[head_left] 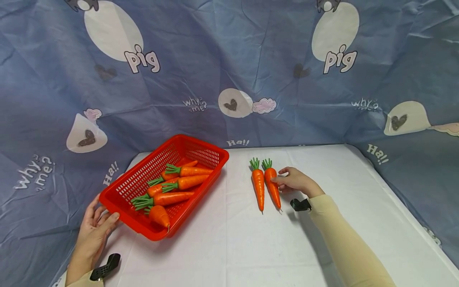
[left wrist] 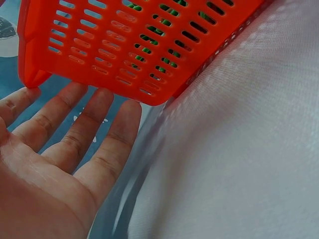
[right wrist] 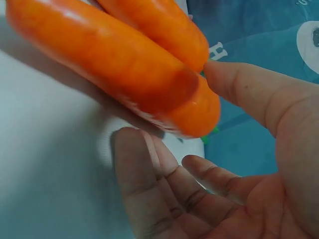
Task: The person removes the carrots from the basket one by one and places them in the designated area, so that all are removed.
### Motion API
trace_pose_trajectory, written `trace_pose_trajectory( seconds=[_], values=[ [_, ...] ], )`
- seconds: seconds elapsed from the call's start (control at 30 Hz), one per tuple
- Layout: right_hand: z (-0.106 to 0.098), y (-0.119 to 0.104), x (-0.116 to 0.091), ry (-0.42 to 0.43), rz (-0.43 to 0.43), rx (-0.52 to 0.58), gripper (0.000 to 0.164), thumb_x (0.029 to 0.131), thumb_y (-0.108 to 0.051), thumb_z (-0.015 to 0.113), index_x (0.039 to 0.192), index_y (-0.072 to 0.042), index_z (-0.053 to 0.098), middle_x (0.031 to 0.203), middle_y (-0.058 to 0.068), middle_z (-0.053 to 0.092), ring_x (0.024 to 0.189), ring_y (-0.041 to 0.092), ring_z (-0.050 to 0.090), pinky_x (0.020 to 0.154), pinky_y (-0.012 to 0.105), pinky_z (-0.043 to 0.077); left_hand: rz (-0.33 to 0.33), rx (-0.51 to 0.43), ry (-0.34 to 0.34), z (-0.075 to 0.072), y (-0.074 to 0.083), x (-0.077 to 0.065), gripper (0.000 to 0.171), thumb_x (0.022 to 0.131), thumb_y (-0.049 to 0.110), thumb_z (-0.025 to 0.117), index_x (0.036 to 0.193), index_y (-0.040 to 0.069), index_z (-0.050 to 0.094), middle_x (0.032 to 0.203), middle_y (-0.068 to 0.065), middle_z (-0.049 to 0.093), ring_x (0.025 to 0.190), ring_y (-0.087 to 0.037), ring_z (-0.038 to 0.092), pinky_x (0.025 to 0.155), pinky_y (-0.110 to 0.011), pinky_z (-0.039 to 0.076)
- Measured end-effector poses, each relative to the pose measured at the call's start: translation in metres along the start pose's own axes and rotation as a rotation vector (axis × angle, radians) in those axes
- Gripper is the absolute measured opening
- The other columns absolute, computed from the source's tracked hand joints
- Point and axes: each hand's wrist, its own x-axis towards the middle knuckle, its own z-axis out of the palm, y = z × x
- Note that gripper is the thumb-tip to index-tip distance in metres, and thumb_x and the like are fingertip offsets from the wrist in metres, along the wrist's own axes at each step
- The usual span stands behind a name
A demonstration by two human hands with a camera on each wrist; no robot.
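Right grip (head_left: 295,181) at the outer carrot (head_left: 275,194), left grip (head_left: 92,229) at the basket (head_left: 187,208)

On my head feed, the red basket sits slantwise left of the frame's centre, on the white-covered counter (head_left: 251,247). Several loose carrots (head_left: 193,171) with green tops lie inside it. Right of centre I see two more, side by side, tops toward the upper edge of the frame and tips toward the lower: the inner carrot (head_left: 258,187) on the left, the outer carrot just beside it.

I see the right grip at the outer carrot's right side, thumb over its upper half. My right wrist feed shows the fingers relaxed and apart from it, so it is not clasped; I cannot tell whether the thumb touches.

The left grip is at the lower left of the frame, thumb by the basket's near rim. In my left wrist feed its fingers are straight and spread, tips touching the basket's edge without curling round it.

A blue printed backdrop (head_left: 201,71) fills the upper frame behind everything.
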Motion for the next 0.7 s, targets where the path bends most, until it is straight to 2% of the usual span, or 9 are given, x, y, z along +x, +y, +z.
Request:
trace_pose_trajectory(
  seconds=[0.23, 0.43, 0.63, 0.7],
  values=[
    [-0.014, -0.010, -0.002, 0.015, -0.023, -0.020, 0.074, 0.104, -0.035, 0.070, 0.153, 0.010, 0.039, 0.100, 0.012, 0.071, 0.089, 0.016, 0.069, 0.085, 0.029, 0.063, -0.009, 0.011, 0.010, -0.001, -0.001, 0.001, 0.082, 0.103, -0.007, 0.063, 0.167, 0.027, 0.024, 0.132, 0.015, 0.064, 0.108, 0.000, 0.069, 0.082, -0.019, 0.063],
    [-0.026, -0.029, -0.004, 0.024, -0.052, -0.041, 0.073, 0.105, -0.035, 0.069, 0.154, 0.010, 0.040, 0.101, 0.012, 0.067, 0.089, 0.016, 0.066, 0.086, 0.030, 0.064, -0.015, 0.024, 0.006, 0.000, 0.001, 0.000, 0.081, 0.103, -0.006, 0.063, 0.166, 0.027, 0.025, 0.133, 0.016, 0.064, 0.108, 0.000, 0.069, 0.082, -0.019, 0.063],
    [-0.026, -0.058, -0.009, 0.027, -0.098, -0.085, 0.070, 0.104, -0.034, 0.070, 0.153, 0.007, 0.043, 0.121, 0.025, 0.066, 0.106, 0.033, 0.069, 0.096, 0.041, 0.065, -0.018, 0.039, 0.015, 0.000, 0.001, -0.001, 0.084, 0.102, -0.005, 0.064, 0.168, 0.026, 0.023, 0.132, 0.016, 0.064, 0.107, 0.001, 0.069, 0.082, -0.019, 0.063],
    [-0.024, -0.068, -0.009, 0.022, -0.121, -0.115, 0.068, 0.104, -0.035, 0.070, 0.151, 0.007, 0.045, 0.122, 0.027, 0.066, 0.108, 0.036, 0.069, 0.098, 0.044, 0.064, -0.015, 0.039, 0.016, 0.000, 0.001, -0.001, 0.084, 0.102, -0.006, 0.065, 0.168, 0.027, 0.023, 0.132, 0.016, 0.064, 0.107, 0.001, 0.069, 0.082, -0.019, 0.063]
  ],
)
